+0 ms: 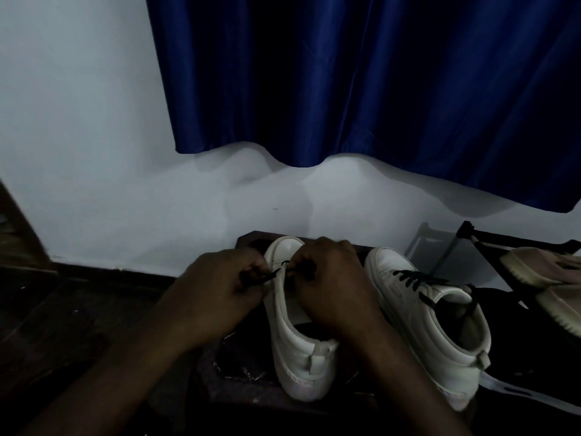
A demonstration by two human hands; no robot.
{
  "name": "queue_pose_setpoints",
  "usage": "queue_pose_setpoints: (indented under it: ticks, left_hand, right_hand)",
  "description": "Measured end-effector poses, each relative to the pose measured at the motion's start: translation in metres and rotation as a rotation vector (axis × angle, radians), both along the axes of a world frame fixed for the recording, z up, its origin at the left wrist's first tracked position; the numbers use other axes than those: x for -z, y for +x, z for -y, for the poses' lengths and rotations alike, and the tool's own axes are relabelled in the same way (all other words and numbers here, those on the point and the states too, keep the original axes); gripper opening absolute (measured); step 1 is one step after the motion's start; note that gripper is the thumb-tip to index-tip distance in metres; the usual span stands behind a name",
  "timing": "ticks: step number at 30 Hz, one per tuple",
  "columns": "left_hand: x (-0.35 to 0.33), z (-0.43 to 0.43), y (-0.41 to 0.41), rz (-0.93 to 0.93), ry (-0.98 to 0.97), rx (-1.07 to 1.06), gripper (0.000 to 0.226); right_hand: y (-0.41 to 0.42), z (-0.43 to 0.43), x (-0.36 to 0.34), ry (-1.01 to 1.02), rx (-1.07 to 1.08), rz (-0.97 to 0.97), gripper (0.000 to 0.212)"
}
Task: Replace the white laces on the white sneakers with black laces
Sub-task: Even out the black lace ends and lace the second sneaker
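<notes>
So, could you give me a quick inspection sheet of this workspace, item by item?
Surface: dark low stand, dimly lit.
Job's things: white sneaker under the hands, with a black lace at its front eyelets; second sneaker already carries black lacing.
Clutter: beige shoes at the right edge.
Hands: left hand and right hand both pinch the black lace.
Cables: nothing seen.
Surroundings: white wall, blue curtain.
</notes>
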State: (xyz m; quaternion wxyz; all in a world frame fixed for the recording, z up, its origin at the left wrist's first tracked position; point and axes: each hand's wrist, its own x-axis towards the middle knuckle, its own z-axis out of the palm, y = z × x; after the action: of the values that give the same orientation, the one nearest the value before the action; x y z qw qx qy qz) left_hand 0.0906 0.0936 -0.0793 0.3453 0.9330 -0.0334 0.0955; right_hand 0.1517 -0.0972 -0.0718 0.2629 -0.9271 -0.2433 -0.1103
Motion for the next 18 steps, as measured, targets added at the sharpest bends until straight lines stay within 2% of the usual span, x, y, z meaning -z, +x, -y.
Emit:
queue_pose_setpoints:
  ticks: [1,4,6,9,11,13,16,18]
  left_hand:
    - [0.001,0.007,0.001,0.038,-0.024,0.012,0.027]
    - [0.004,0.019,0.003,0.160,0.060,-0.016,0.029]
    - [0.002,0.014,0.004,0.155,0.113,-0.066,0.026]
    - [0.000,-0.005,0.005,-0.069,0.412,-0.143,0.010]
    - [0.002,-0.018,0.003,-0.219,0.523,-0.156,0.011]
    - [0.006,-0.023,0.003,-0.199,0.471,-0.140,0.014]
    - [0.005,-0.007,0.006,0.027,0.085,-0.046,0.021]
    - [0.002,0.008,0.008,0.123,-0.008,0.001,0.021]
  right_hand:
    - [0.000,0.000,0.000,-0.007,-0.001,-0.005,0.018]
    - [0.003,0.000,0.004,-0.011,0.000,-0.003,0.015]
    - [0.004,0.000,0.006,0.000,0.017,-0.016,0.014]
    - [0.007,0.001,0.010,0.014,0.073,0.007,0.010]
    - [0.008,0.002,0.011,0.004,0.113,0.003,0.009]
    - [0.008,0.002,0.012,-0.002,0.120,-0.008,0.008]
    - [0.009,0.001,0.014,0.017,0.105,-0.011,0.010]
    - [0.010,0.001,0.014,0.047,0.084,-0.013,0.015]
